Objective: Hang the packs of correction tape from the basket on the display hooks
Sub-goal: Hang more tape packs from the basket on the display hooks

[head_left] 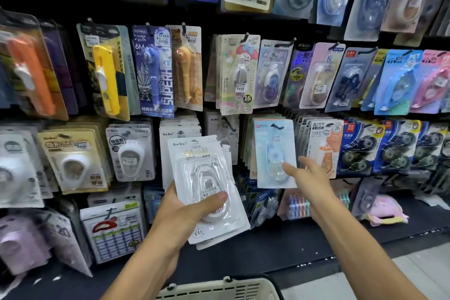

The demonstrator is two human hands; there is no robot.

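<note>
The left hand [187, 212] gripped a small stack of white blister-carded correction tape packs [207, 190], thumb clamped across the clear bubble, held in front of the lower rows of the display. To its right, a pale blue carded pack [274, 153] hung on a black display hook [276, 126], and the right hand [304, 175] rested loose, straight fingers against its lower edge — holding nothing. Judging by this, one pack was just seated and the stack was waiting its turn. The next move would call for lifting the top white card off and threading its slot onto a matching hook. Crowded neighbouring packs left little room — the orange-printed pack [325, 148] sat just beside. The cream plastic basket [219, 290] stood below, its contents hidden.
</note>
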